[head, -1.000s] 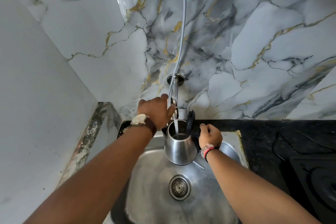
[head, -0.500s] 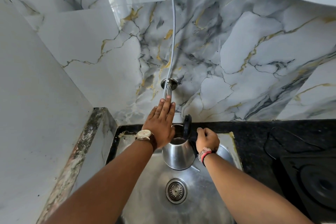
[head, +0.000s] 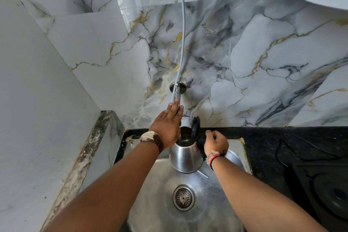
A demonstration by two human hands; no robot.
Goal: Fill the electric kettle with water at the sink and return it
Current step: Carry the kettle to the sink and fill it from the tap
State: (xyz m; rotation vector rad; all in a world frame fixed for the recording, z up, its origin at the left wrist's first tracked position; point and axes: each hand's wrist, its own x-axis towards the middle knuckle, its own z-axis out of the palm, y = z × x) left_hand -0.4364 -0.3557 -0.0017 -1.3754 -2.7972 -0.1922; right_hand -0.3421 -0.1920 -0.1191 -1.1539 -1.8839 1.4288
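A steel electric kettle (head: 185, 159) hangs over the round steel sink (head: 150, 203), its black lid (head: 195, 130) flipped up. My right hand (head: 215, 142) is shut on the kettle's black handle. My left hand (head: 167, 125) lies flat with straight fingers over the wall tap (head: 176, 92), the fingertips touching its chrome body. The palm covers the tap's spout and part of the kettle's mouth. Water shows inside the kettle. I see no stream falling.
The sink's drain (head: 184, 197) lies below the kettle. A black counter (head: 263, 141) runs to the right, with a black stove (head: 327, 192) at the right edge. A grey hose (head: 182, 30) hangs down the marble wall to the tap. A white wall with a worn ledge (head: 84, 158) closes the left.
My left hand went from gripping the tap while water ran into the kettle to lying flat on it. The stream is no longer visible. The kettle stays held over the sink.
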